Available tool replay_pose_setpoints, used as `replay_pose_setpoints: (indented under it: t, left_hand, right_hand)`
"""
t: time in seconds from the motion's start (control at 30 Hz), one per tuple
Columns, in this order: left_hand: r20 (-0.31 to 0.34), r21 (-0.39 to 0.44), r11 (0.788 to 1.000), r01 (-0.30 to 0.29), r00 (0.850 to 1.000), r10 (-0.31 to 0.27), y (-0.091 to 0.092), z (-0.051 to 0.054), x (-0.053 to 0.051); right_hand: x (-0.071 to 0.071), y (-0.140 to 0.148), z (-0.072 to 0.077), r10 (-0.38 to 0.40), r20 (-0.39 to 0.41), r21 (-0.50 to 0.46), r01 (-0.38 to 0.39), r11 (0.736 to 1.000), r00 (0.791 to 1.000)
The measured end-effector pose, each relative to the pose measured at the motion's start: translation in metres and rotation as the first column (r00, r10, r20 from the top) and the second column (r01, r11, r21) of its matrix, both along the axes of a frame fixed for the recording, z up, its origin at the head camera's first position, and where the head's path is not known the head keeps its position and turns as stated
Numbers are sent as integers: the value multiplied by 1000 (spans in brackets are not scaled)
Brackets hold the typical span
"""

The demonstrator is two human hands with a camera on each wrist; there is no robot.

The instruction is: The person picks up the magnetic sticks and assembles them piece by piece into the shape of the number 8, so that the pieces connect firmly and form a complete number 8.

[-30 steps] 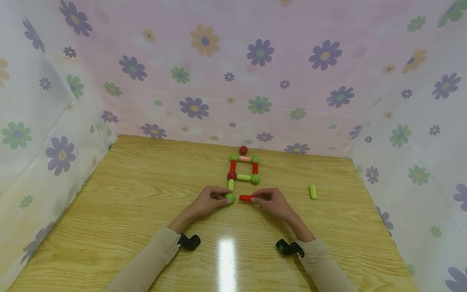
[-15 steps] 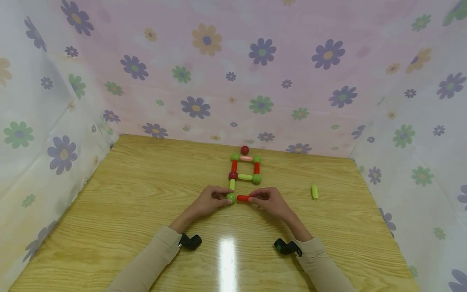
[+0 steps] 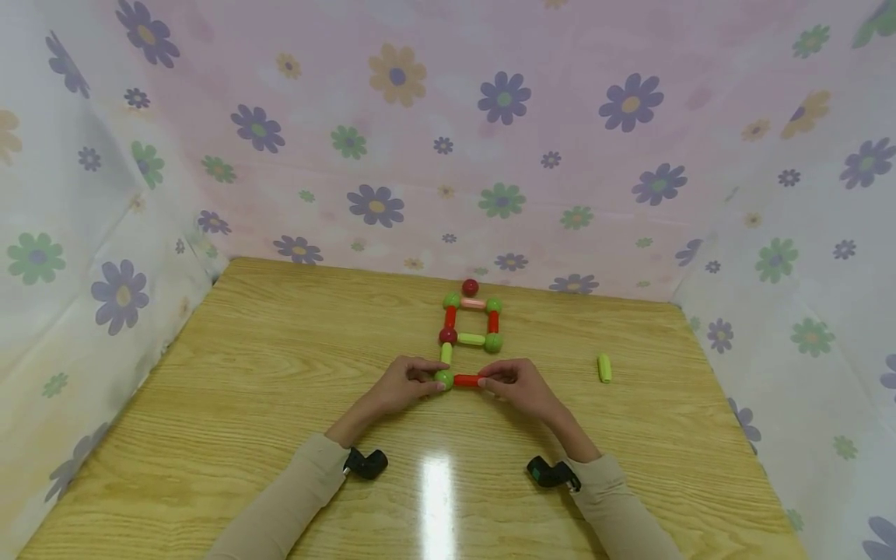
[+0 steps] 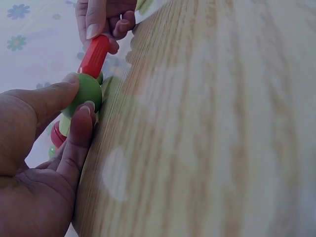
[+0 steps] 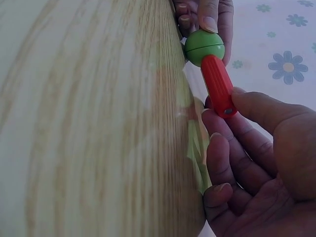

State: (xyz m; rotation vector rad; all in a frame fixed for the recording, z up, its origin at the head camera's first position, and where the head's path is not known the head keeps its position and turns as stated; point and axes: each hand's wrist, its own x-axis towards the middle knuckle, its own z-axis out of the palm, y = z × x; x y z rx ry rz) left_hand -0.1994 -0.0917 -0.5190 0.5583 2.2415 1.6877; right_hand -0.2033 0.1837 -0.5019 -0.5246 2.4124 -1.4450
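My left hand [image 3: 400, 386] pinches a green ball [image 4: 88, 92] between thumb and fingers, low over the table. A red rod [image 5: 217, 85] is pinched at its right end by my right hand [image 3: 519, 386], and its other end touches that ball. From the same ball a yellow-green rod [image 3: 446, 355] runs back to a dark red ball [image 3: 448, 336]. That red ball is one corner of a square of rods and balls, with green balls at the other corners. A bare metal tip shows at the red rod's free end in the right wrist view.
Behind the square, a loose-looking red ball [image 3: 470, 288] sits near the table's back edge. One yellow-green rod [image 3: 604, 369] lies apart on the right of the wooden table [image 3: 280, 327]. Flower-printed cloth [image 3: 434, 140] encloses the back and sides.
My right hand has moved slightly left with the red rod, and the gap between rod and green ball has closed. My left hand keeps its hold on the ball.
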Motion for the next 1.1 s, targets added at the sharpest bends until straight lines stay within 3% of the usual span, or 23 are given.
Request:
replay_pose_setpoints:
  t: [0.73, 0.93, 1.1]
  left_hand:
    - [-16, -9, 1000, -16, 1000, 16, 0, 0, 0]
    - [-10, 4, 1000, -18, 1000, 18, 1, -4, -2]
    - [3, -3, 1000, -15, 1000, 15, 1, -4, -1]
  right_hand:
    - [-5, 5, -3, 41, -5, 18, -40, 999, 999]
    - [-15, 8, 1, -12, -68, -15, 11, 1000, 998]
    - [-29, 7, 6, -104, -148, -128, 85, 988, 984]
